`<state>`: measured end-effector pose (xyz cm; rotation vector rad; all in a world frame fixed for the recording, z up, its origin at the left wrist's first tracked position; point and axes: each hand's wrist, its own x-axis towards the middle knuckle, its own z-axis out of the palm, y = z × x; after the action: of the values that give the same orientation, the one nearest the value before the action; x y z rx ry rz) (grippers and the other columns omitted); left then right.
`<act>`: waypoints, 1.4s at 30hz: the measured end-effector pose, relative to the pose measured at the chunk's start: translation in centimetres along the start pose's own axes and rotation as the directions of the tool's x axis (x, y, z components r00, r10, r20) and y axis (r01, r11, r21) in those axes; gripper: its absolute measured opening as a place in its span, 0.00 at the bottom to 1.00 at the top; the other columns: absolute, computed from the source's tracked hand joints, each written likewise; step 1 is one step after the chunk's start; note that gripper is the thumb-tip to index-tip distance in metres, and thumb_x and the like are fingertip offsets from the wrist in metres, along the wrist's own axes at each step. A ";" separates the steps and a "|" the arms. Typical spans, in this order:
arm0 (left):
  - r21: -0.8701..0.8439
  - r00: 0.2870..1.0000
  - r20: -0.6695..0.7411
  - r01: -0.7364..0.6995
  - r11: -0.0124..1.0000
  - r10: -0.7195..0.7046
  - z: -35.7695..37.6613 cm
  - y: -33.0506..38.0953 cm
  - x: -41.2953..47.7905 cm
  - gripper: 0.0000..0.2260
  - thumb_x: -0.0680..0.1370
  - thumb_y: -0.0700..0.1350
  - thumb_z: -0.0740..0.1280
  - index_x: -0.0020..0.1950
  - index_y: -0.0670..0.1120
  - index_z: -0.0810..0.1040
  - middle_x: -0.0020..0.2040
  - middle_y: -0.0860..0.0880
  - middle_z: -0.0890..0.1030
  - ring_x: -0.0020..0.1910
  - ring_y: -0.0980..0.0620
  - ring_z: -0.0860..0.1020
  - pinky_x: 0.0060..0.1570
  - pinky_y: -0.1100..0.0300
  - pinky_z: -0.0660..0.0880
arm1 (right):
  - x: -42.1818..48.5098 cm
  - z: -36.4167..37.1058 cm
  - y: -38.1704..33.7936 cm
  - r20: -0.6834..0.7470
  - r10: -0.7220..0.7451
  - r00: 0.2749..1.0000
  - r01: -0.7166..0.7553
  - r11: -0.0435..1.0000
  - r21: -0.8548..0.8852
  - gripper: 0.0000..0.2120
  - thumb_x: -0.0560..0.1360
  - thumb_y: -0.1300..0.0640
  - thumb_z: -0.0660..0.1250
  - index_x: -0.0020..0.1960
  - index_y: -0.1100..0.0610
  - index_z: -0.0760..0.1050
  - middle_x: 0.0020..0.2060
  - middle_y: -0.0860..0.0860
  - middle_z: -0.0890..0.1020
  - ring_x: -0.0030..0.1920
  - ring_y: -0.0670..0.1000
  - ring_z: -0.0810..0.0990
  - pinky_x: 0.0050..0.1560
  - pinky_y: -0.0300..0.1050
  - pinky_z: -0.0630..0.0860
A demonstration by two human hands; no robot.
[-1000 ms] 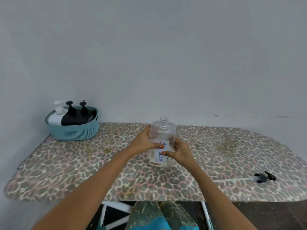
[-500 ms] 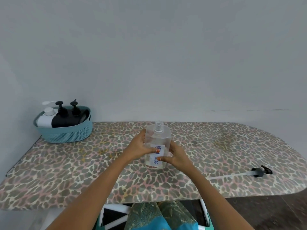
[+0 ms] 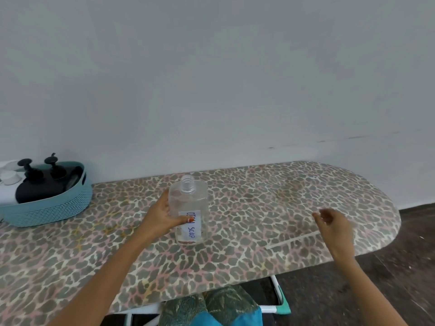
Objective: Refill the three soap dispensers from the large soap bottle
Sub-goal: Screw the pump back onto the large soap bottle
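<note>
Left hand (image 3: pixel 162 217): fingers grip the uncapped clear dispenser (image 3: pixel 191 200), upright at frame centre. Right hand (image 3: pixel 335 225), blurred at right: fingers relaxed, holding nothing.

My right hand (image 3: pixel 334 222) has let go of the clear dispenser bottle (image 3: pixel 189 208) and swung out right, now blurred over the far end of the pump tube (image 3: pixel 292 241), hiding its black head, leaving only my left hand (image 3: pixel 160 217) on it.

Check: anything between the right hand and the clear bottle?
Head view: only bare board cover between right hand and bottle; a thin tube lies slightly nearer the camera.
</note>
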<state>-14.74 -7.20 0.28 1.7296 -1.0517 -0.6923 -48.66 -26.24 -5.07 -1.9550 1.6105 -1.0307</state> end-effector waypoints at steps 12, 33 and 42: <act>-0.009 0.999 -0.036 0.016 1.000 -0.016 0.4 0.4 -0.4 0.31 0.65 0.37 0.75 0.56 0.62 0.66 0.50 0.61 0.75 0.49 0.60 0.75 0.50 0.61 0.73 | 1.1 -0.1 4.4 -0.014 0.526 0.850 -0.508 0.827 0.240 0.22 0.73 0.51 0.68 0.32 0.69 0.77 0.19 0.54 0.73 0.23 0.53 0.72 0.26 0.40 0.66; -0.029 1.000 -0.005 0.015 0.999 -0.015 0.5 0.5 -0.4 0.33 0.64 0.38 0.76 0.63 0.52 0.65 0.53 0.55 0.76 0.52 0.56 0.76 0.43 0.70 0.76 | 1.0 -3.9 -9.1 0.317 0.349 0.882 -0.446 0.402 0.800 0.15 0.74 0.63 0.65 0.60 0.67 0.73 0.43 0.55 0.81 0.41 0.50 0.83 0.38 0.39 0.82; -0.081 1.000 0.013 -0.013 0.997 0.014 0.2 0.5 -0.5 0.31 0.64 0.36 0.77 0.60 0.52 0.65 0.51 0.60 0.74 0.52 0.58 0.74 0.42 0.75 0.74 | 0.5 -6.4 -23.8 0.067 -0.004 0.998 -0.059 0.417 0.907 0.14 0.73 0.62 0.68 0.58 0.62 0.75 0.43 0.53 0.83 0.46 0.49 0.83 0.46 0.41 0.81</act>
<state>-15.31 -6.96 0.70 1.6490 -1.0296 -0.7298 -37.75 -19.80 16.14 -1.1293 0.6848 -1.4035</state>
